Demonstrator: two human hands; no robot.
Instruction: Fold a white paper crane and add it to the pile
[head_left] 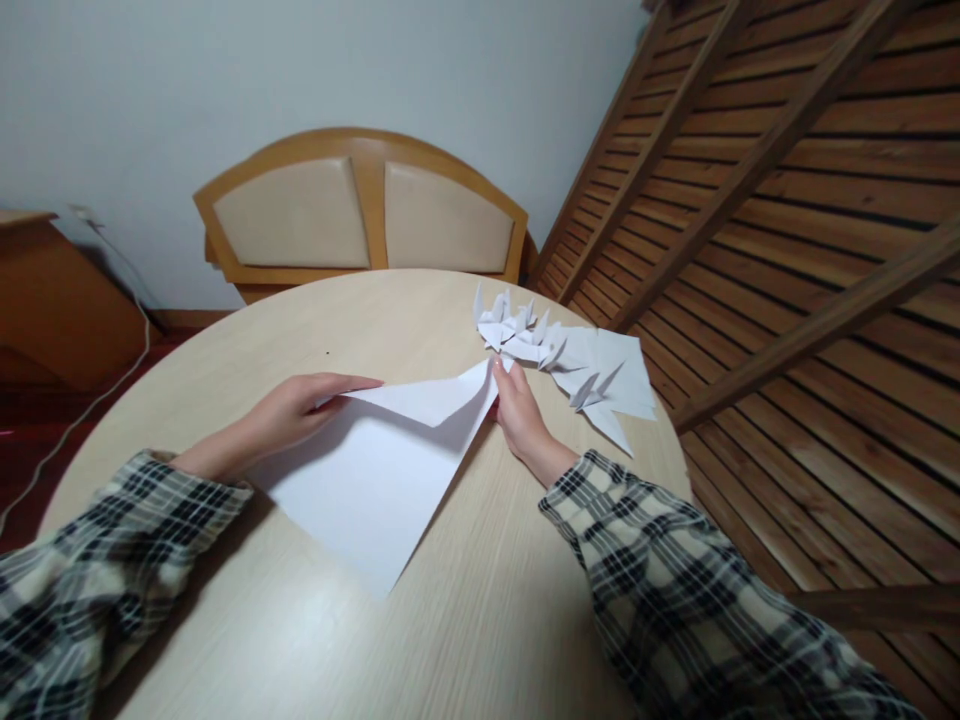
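Note:
A white sheet of paper (367, 480) is held between both hands over the table, its far edge bent over in a flap and its near corner pointing toward me. My left hand (304, 405) grips the paper's left side, with the fingers lying along the upper edge and the thumb underneath. At the right corner, my right hand (517, 408) pinches the paper, thumb on top. Just beyond that hand stand several folded white paper cranes (514, 325) in a cluster. One more paper crane (600, 400) sits closer, to the right of my right hand.
White paper sheets (622, 360) lie under and beside the cranes at the table's right edge. The round wooden table (495, 600) borders a slatted wood panel (810, 260) on the right. Behind it is a padded headboard (367, 200); a cable (90, 405) runs down at left.

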